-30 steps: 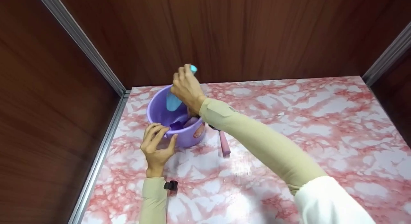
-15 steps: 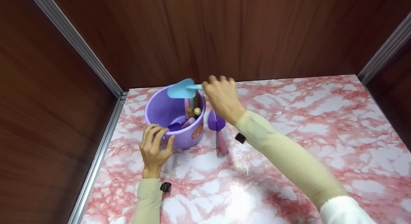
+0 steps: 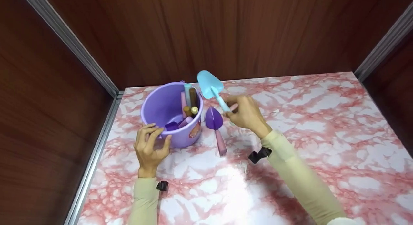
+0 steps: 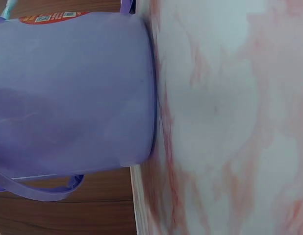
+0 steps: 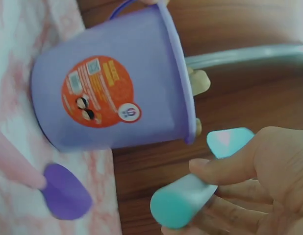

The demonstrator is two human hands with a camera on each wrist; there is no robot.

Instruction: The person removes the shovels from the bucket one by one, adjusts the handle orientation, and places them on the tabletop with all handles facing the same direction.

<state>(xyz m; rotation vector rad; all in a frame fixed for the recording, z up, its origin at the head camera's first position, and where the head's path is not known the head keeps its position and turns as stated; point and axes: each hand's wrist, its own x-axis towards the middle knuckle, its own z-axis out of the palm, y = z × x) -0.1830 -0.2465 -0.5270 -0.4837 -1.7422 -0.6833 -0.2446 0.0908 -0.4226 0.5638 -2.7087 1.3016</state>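
My left hand [image 3: 150, 150] grips the near left rim of a purple bucket [image 3: 182, 139], fingers over the edge and thumb against the outside. Several handles stand inside it: pink, light blue [image 3: 188, 91] and brown [image 3: 193, 97] ones, with a dark purple piece [image 3: 172, 126] lower down. To the right of the bucket, my right hand [image 3: 246, 113] holds a light blue garden trowel [image 3: 208, 84] by its handle, blade pointing up and away. Between hand and bucket, a purple trowel [image 3: 213, 118] with a pink handle lies on the marbled surface. The left wrist view shows the bucket's side [image 4: 73, 93].
Brown wood-grain panels [image 3: 200, 34] rise behind and on both sides, with metal strips at the corners. A pink tip [image 3: 234, 106] shows behind my right hand. The bucket's carrying handle [image 4: 43, 192] hangs at its side.
My right hand has brought the light blue trowel out of the bucket, over the rim and to the right, turning its blade upward. My left hand stays on the rim.
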